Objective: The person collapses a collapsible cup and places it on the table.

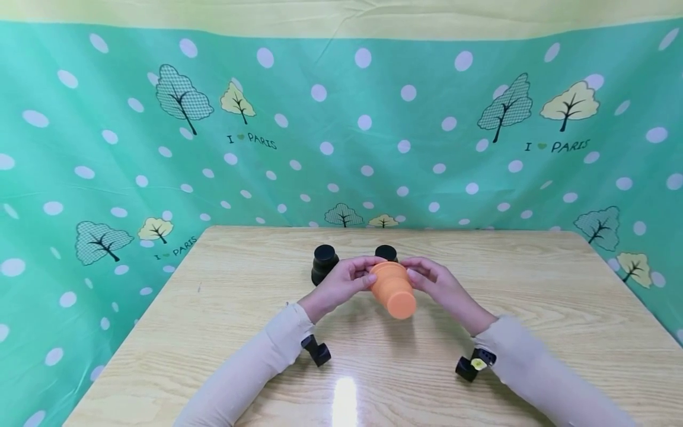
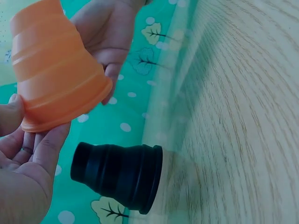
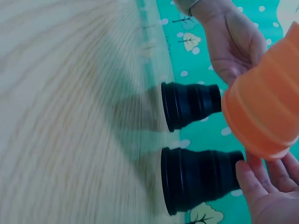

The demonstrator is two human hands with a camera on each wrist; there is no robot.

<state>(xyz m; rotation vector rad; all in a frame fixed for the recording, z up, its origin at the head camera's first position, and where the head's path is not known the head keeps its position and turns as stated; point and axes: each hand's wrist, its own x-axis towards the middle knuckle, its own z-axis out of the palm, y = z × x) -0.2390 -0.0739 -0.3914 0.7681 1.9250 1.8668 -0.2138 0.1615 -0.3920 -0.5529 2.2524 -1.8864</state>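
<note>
An orange ribbed cup [image 1: 392,287] is held up above the table, tilted with its narrow closed base toward me and its wide rim facing away. My left hand [image 1: 344,281] grips the rim on the left side, thumb on the outer wall and fingers at the rim's edge. On the opposite side my right hand [image 1: 443,290] holds the rim with thumb and fingers. Behind the hands, a black ribbed cup [image 1: 322,265] stands upside down on the table. Another black cup [image 1: 386,253] of the same shape stands to its right, partly hidden by the orange cup and fingers.
The wooden table [image 1: 240,267] reaches back to a green dotted curtain [image 1: 299,118]. Black wrist cameras [image 1: 317,351] sit on both sleeves, low over the tabletop. Both black cups stand close beyond the hands.
</note>
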